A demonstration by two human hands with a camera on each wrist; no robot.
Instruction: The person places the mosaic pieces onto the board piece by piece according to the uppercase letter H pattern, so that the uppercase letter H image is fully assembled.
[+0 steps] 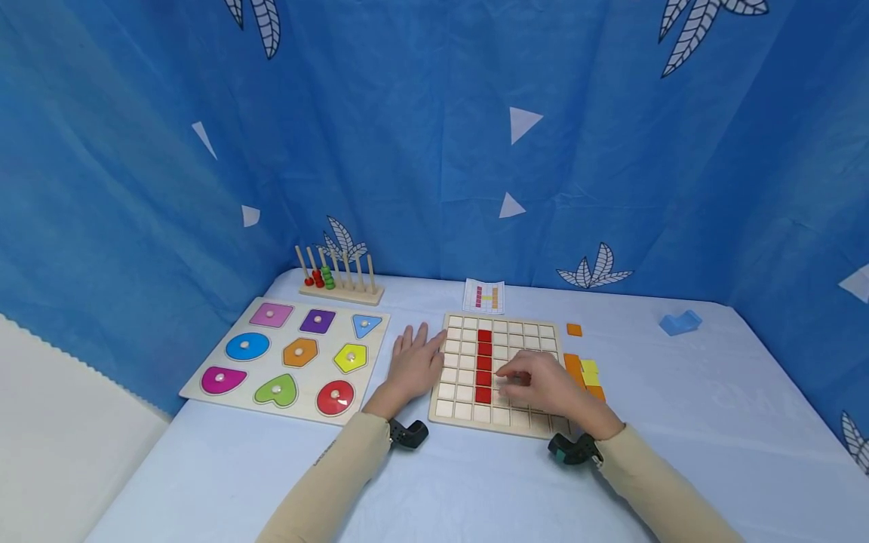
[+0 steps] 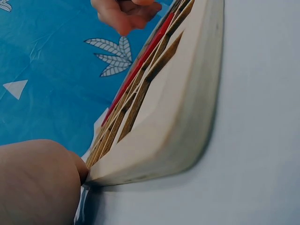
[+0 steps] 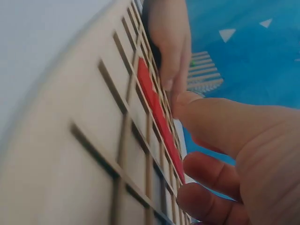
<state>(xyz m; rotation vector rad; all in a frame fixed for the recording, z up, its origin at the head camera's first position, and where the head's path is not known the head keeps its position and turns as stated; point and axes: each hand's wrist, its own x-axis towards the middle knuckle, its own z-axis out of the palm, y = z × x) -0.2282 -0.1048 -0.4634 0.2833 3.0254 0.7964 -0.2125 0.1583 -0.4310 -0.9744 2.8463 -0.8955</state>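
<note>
A wooden grid board [image 1: 464,412] lies on the table, with several red square tiles [image 1: 484,363] in one column. My left hand [image 1: 413,366] rests at the board's left edge, fingers extended; in the left wrist view part of this hand [image 2: 42,180] is beside a corner of the board. Over the right half of the grid is my right hand [image 1: 539,383], its fingers bent, just right of the red column. In the right wrist view its thumb [image 3: 211,119] hides the index fingertip, so I cannot tell whether a tile is pinched there.
Orange tiles [image 1: 574,329] and yellow tiles [image 1: 591,378] lie right of the board. Behind it is a small pattern card [image 1: 483,309]. A shape puzzle [image 1: 254,366] and a peg stand with beads [image 1: 346,292] occupy the left. A blue piece [image 1: 681,323] sits far right, before blue curtains.
</note>
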